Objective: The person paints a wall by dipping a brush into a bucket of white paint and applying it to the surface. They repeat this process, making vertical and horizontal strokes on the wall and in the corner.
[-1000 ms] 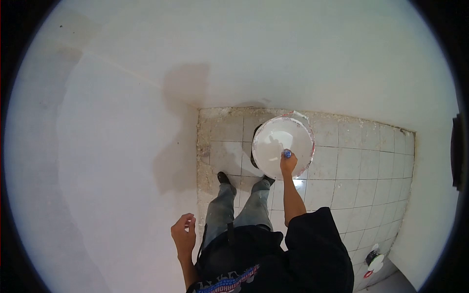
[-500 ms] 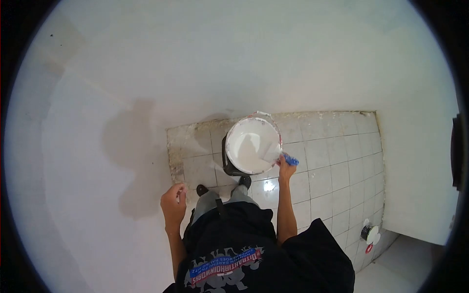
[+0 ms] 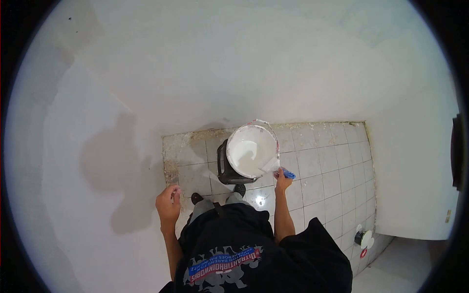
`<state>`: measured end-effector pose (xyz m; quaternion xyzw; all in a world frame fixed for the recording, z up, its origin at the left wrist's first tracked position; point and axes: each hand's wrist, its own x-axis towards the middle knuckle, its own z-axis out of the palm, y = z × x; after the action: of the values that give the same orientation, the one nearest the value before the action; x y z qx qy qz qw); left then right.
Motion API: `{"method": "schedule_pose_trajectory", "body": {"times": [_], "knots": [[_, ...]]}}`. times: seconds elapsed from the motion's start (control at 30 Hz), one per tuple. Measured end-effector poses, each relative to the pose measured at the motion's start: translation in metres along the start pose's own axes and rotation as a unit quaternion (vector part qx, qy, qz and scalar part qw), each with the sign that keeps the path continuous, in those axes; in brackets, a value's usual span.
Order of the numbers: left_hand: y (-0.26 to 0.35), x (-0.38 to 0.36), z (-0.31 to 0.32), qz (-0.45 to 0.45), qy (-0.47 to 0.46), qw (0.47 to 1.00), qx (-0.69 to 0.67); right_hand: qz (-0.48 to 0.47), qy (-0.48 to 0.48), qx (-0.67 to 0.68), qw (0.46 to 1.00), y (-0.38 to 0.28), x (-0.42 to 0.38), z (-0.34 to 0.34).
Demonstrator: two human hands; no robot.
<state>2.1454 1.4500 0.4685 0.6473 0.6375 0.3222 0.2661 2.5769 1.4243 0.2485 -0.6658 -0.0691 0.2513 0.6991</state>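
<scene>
My right hand is closed on the blue handle of a brush, at the right rim of a white bucket. The brush's pale head lies over the inside edge of the bucket, which holds white paint. A dark stand or stool shows under and left of the bucket. My left hand hangs at the left with its fingers curled together; whether something small is between them is too unclear to tell.
Pale walls rise ahead and on both sides. Grey floor tiles lie around the bucket. A black and white round object and a red ring sit at the lower right. My shoes are just below the stand.
The view has shifted, so the bucket and floor appear slightly lower. The brush head has drawn nearer the bucket's right rim. More of the dark stand shows.
</scene>
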Motion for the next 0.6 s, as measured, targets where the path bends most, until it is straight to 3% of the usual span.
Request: {"method": "schedule_pose_trajectory", "body": {"times": [0.07,0.27,0.47,0.6], "knots": [[0.000,-0.007,-0.005,-0.007,0.007,1.000,-0.003,-0.006,0.023,-0.033,0.999,0.014,-0.001,-0.004],[-0.006,-0.025,-0.011,-0.029,0.030,0.999,0.001,0.005,-0.019,0.045,0.999,-0.003,-0.011,0.005],[0.004,-0.032,-0.010,-0.029,0.027,0.999,0.003,0.044,0.050,0.010,0.998,0.016,-0.007,0.000],[0.001,-0.043,-0.013,-0.020,0.038,0.999,-0.008,0.040,0.030,0.060,0.997,0.005,-0.014,0.003]]}}
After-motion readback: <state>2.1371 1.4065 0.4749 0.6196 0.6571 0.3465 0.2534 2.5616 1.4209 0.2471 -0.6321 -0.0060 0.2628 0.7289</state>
